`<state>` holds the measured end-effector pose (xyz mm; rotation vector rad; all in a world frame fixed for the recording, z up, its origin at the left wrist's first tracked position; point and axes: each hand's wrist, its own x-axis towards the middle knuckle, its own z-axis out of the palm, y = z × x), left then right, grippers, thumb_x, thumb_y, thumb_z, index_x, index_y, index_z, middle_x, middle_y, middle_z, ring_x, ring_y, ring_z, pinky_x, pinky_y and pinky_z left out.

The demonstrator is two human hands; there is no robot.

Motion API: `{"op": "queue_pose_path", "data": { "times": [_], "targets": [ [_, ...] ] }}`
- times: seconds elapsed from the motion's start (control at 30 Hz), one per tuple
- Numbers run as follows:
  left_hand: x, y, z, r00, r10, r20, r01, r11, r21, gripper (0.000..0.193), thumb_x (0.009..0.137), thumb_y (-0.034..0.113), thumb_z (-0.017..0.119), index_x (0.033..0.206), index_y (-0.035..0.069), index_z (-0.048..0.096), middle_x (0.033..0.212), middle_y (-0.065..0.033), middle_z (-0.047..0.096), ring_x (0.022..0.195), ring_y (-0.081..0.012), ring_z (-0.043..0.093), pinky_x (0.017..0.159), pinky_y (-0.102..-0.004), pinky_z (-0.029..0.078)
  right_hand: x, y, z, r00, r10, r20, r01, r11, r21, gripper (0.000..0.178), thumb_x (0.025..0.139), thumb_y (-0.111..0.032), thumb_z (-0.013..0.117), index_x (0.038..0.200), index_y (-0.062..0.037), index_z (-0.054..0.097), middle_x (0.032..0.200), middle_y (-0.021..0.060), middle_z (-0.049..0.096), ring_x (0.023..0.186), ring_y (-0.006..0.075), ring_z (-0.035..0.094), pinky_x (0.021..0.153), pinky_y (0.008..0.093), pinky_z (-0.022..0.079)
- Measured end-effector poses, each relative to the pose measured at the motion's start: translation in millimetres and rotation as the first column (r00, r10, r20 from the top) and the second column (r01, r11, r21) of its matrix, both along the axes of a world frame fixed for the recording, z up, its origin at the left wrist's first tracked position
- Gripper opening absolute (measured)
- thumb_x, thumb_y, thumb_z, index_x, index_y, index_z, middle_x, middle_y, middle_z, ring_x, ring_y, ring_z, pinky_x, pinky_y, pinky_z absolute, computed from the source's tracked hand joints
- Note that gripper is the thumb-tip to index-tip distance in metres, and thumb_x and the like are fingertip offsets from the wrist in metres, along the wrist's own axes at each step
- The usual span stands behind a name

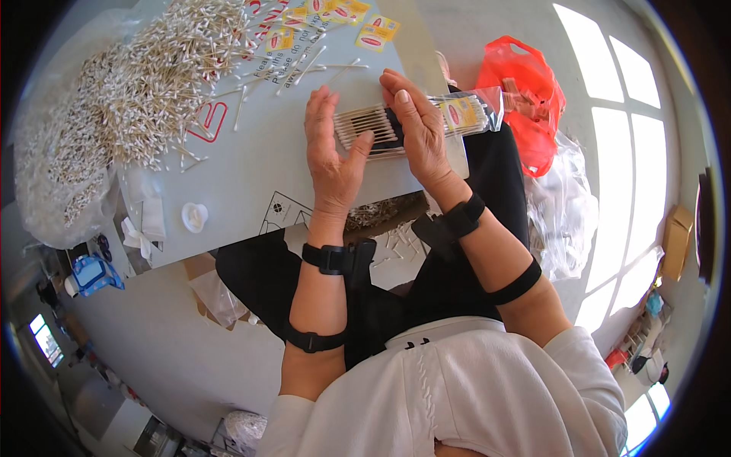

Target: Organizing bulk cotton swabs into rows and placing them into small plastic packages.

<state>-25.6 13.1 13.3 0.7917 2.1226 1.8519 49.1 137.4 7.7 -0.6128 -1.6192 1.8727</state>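
A layer of cotton swabs (371, 126) lies side by side between my two hands, over a dark piece, near the table's right edge. My left hand (333, 156) stands at the swabs' left ends, its fingers stretched and the thumb apart, resting over them. On the other side my right hand (421, 137) is held edgewise across the swabs, fingers extended and thumb raised alongside. Just right of it lies a clear bag of swabs (461, 114) with a yellow label, reaching past the table edge. The right palm and what it touches are hidden.
A big heap of loose swabs (152, 84) spills from a clear bag at the left. Yellow label cards (377, 33) lie at the back of the table (251, 167), with a small white round piece (195, 217) nearer. A red plastic bag (525, 99) is on the right.
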Motion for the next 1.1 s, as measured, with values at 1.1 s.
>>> {"op": "queue_pose_path", "data": {
  "times": [1.1],
  "targets": [
    [6.2, 43.7, -8.8, 0.981, 0.124, 0.146, -0.154, 0.964, 0.218, 0.050, 0.103, 0.023, 0.046, 0.144, -0.005, 0.039, 0.147, -0.0207, 0.043, 0.139, -0.0291, 0.038, 0.117, -0.0396, 0.028, -4.6, 3.4, -2.2, 0.995, -0.095, -0.002, 0.092, 0.960, 0.264, 0.036, 0.103, -0.025, 0.050, 0.122, 0.0048, 0.059, 0.134, 0.0190, 0.056, 0.121, 0.0296, 0.056, 0.099, 0.0336, 0.045]
  ]
}}
